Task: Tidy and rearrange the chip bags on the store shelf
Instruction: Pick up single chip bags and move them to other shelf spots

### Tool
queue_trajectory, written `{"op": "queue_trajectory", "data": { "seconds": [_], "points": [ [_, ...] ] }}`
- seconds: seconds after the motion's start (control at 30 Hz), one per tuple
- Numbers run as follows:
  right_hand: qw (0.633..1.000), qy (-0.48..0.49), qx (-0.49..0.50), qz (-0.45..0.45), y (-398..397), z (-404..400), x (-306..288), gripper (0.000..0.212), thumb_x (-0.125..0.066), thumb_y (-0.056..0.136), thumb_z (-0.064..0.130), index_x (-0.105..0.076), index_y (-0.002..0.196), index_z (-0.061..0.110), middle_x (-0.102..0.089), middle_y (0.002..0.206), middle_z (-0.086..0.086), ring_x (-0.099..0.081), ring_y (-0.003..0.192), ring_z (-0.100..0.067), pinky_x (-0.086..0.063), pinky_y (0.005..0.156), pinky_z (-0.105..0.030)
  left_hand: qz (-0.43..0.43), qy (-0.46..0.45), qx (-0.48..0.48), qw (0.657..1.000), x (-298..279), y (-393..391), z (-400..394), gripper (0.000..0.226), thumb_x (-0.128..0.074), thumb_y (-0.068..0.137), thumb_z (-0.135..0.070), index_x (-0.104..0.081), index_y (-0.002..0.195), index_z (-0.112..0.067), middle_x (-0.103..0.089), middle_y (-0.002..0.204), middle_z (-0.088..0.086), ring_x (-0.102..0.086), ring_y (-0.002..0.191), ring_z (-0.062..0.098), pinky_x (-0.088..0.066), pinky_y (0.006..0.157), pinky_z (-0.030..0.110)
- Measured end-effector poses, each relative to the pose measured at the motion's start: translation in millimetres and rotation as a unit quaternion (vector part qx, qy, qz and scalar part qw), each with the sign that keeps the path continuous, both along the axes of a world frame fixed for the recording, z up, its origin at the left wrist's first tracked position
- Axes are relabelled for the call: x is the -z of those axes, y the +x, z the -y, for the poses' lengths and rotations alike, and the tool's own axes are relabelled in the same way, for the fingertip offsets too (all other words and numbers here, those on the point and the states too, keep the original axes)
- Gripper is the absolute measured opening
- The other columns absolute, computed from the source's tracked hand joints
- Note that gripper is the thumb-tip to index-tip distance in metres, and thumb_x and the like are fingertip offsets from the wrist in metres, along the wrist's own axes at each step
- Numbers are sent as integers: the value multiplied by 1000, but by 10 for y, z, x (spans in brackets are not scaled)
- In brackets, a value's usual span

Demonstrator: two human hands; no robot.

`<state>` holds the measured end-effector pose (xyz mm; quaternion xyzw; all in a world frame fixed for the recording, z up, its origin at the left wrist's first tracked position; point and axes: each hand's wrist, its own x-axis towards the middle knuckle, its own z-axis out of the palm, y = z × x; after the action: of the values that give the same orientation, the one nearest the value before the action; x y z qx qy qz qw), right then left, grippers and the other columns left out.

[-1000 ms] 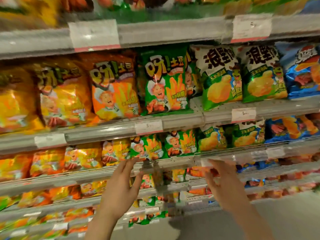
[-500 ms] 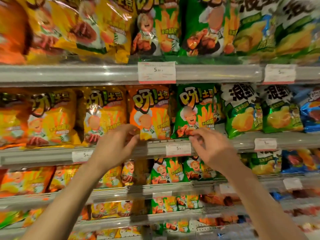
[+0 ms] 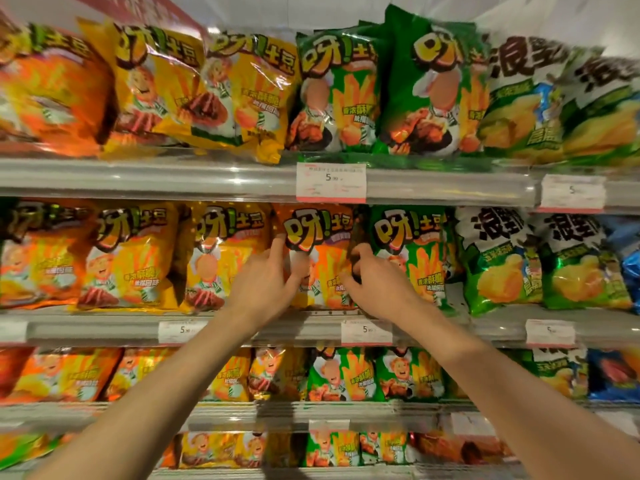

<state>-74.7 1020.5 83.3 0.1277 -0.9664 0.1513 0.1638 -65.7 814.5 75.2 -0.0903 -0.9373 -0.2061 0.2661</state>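
Observation:
An orange chip bag stands upright on the middle shelf, between a yellow bag and a green bag. My left hand lies on the orange bag's left side, index finger pointing up along its edge. My right hand has curled fingers at the bag's right edge, in the gap beside the green bag. Whether either hand truly pinches the bag is unclear.
Rows of yellow, orange and green bags fill the top shelf and the lower shelves. Green-and-white bags and a blue bag stand to the right. Price tags hang on the shelf rails.
My view tilted upward along the shelves. Both hands rose from a lower shelf rail to the middle shelf and closed in on the orange bag's two sides.

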Motion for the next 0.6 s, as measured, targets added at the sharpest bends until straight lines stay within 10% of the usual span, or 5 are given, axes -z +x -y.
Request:
{"op": "queue_trajectory", "data": {
  "seconds": [0.2,0.33,0.47,0.6],
  "points": [
    [962,-242,0,128,-59,113,-126,62,-56,97,47,-36,148,19,-69,111,1,-67,99,-18,-57,87,-38,6,51,6,999,-17,-11,11,60,-47,98,-52,-30,146,-19,-60,95,-1,-63,86,23,-47,62,34],
    [928,-345,-16,141,-100,78,-158,54,-60,97,44,-44,140,17,-73,104,-6,-66,90,-12,-54,76,-27,-22,102,8,994,-76,-41,45,65,-53,93,-56,-33,146,-25,-61,115,3,-62,100,24,-55,79,41],
    [896,-414,-20,161,-133,62,-181,73,-66,72,77,-57,125,28,-74,108,4,-68,105,-17,-57,95,-43,-21,217,26,976,-116,-105,67,71,-51,83,-73,-39,142,-34,-63,114,5,-62,101,25,-55,83,45],
    [858,-471,-72,193,-71,97,-202,18,-65,92,50,-59,95,34,-72,111,5,-69,105,-13,-55,99,-42,20,304,41,952,-66,-94,100,70,-51,80,-81,-51,134,-37,-63,114,12,-66,100,27,-57,83,48]
  ]
}}
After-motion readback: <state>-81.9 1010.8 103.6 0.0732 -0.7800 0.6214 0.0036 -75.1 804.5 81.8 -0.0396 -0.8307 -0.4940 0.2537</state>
